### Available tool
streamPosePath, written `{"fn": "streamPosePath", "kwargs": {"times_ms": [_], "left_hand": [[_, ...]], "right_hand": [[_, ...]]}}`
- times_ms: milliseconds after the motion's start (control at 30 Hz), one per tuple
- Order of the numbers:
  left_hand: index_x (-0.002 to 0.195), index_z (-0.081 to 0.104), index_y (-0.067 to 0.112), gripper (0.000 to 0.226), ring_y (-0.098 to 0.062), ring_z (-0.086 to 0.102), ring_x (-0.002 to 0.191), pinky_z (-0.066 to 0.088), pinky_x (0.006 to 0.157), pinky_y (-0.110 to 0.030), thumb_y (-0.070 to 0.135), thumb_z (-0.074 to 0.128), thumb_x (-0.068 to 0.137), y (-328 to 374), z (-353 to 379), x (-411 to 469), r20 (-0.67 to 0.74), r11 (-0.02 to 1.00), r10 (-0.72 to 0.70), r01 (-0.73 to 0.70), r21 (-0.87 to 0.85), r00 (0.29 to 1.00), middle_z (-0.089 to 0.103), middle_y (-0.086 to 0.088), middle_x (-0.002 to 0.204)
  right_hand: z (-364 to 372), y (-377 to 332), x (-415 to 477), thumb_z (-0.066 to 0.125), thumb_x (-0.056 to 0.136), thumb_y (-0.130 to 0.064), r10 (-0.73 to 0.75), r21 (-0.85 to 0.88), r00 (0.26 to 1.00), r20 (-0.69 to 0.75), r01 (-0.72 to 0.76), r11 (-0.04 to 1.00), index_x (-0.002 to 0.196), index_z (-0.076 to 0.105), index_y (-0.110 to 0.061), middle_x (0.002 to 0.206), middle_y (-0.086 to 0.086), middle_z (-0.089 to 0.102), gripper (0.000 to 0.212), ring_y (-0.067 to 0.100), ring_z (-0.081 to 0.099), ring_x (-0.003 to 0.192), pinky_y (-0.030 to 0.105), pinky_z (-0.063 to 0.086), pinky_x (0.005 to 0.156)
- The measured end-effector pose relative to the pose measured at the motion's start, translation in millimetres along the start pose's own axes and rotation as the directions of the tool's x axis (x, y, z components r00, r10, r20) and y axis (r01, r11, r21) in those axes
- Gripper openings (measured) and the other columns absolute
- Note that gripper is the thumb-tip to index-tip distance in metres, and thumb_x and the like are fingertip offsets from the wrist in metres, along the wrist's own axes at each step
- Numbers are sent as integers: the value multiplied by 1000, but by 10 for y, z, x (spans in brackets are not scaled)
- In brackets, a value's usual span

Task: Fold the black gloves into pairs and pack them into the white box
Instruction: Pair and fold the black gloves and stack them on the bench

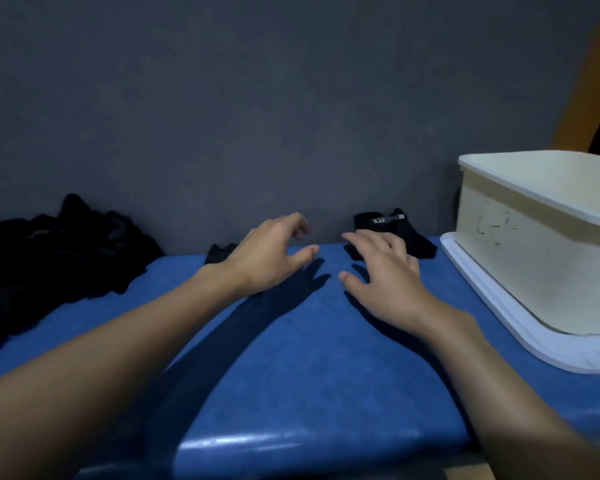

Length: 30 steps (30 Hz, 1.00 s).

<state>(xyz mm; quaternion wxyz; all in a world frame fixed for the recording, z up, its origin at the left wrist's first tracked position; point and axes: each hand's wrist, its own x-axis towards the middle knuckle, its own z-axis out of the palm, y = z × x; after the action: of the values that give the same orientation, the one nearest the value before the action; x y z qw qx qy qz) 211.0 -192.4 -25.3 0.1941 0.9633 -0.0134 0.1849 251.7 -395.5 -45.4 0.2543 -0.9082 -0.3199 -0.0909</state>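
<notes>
My left hand (271, 252) hangs just above the blue table (291, 358), near the far edge. Its fingers (300, 223) are loosely curled with the thumb out, and they hold nothing. My right hand (385, 271) lies low beside it, a little to the right, fingers spread and relaxed, also holding nothing. Its fingertips reach a black glove (418, 242) with a small white label that lies against the grey wall (257, 98); I cannot tell whether they touch it.

Another bit of black glove (219, 252) shows just behind my left wrist, at the far edge of the table. A loose pile of black gloves (49, 254) sits at the far left, well apart from both hands. The white box (534, 244) stands on the right side of the table, open at the top, resting on a flat white lid (499, 306). From here I cannot see inside it.
</notes>
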Motion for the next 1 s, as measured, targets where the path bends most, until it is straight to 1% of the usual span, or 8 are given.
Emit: {"fn": "streamPosePath", "kwargs": {"times_ms": [133, 233, 300, 367, 533, 700, 833, 1000], "left_hand": [[100, 61, 26, 23, -13, 62, 95, 51, 88, -42, 46, 59, 90, -339, -427, -459, -70, 996, -72, 75, 44, 995, 66, 10, 101], [93, 63, 25, 12, -16, 61, 93, 50, 90, -42, 37, 62, 91, -602, -700, -779, -142, 988, -142, 149, 34, 980, 64, 8, 97], [89, 61, 31, 7, -13, 59, 85, 49, 91, -44, 37, 59, 90, -753, -860, -979, -190, 982, -178, 185, 23, 966, 60, 12, 94], [86, 59, 36, 5, -15, 57, 87, 48, 90, -47, 39, 55, 87, -899, -1002, -1127, -248, 978, -187, 204, 43, 951, 58, 13, 92], [109, 65, 22, 21, -24, 55, 111, 42, 98, -43, 24, 63, 89, -1316, -1156, -1396, -403, 927, -285, 357, 114, 869, 61, 3, 116], [134, 51, 16, 45, -28, 48, 124, 39, 104, -41, 22, 61, 90, -1567, -1115, -1472, -376, 896, -363, 430, 110, 853, 50, -5, 134], [139, 46, 16, 49, -26, 46, 125, 40, 104, -42, 20, 58, 92, -1721, -1095, -1466, -361, 890, -387, 446, 96, 848, 50, -5, 135], [137, 48, 19, 47, -26, 47, 120, 40, 102, -40, 21, 58, 91, -1822, -1076, -1440, -336, 888, -397, 450, 96, 854, 55, -3, 129]], "right_hand": [[144, -449, -2, 52, 95, -41, -85, 50, 996, 33, 83, 995, 148, 28, -34, 151, -13, 29, 59, 11, 12, 140, 39, 15, 112], [292, -798, 33, 53, 94, -39, -158, 91, 986, 54, 153, 984, 144, 34, -35, 146, -15, 35, 53, 10, 17, 137, 34, 18, 108], [406, -1044, 107, 53, 94, -37, -197, 100, 979, 57, 191, 976, 142, 37, -34, 143, -14, 39, 51, 11, 21, 136, 34, 19, 107], [516, -1315, 203, 54, 94, -35, -230, 130, 971, 63, 221, 967, 140, 40, -32, 141, -12, 43, 48, 12, 25, 135, 35, 21, 110], [869, -1898, 492, 56, 94, -32, -276, 288, 951, 143, 226, 930, 137, 46, -27, 133, -7, 53, 45, 12, 42, 130, 35, 33, 111], [1214, -2309, 828, 58, 94, -30, -274, 412, 928, 254, 153, 898, 139, 45, -33, 137, -4, 48, 47, 11, 42, 130, 28, 36, 104], [1420, -2506, 1056, 58, 91, -27, -243, 474, 935, 259, 96, 875, 137, 46, -39, 141, -1, 47, 49, 17, 40, 134, 38, 38, 110], [1554, -2569, 1175, 57, 94, -25, -206, 462, 942, 267, 62, 885, 142, 46, -29, 146, -4, 39, 50, 20, 34, 137, 42, 33, 114]]}}
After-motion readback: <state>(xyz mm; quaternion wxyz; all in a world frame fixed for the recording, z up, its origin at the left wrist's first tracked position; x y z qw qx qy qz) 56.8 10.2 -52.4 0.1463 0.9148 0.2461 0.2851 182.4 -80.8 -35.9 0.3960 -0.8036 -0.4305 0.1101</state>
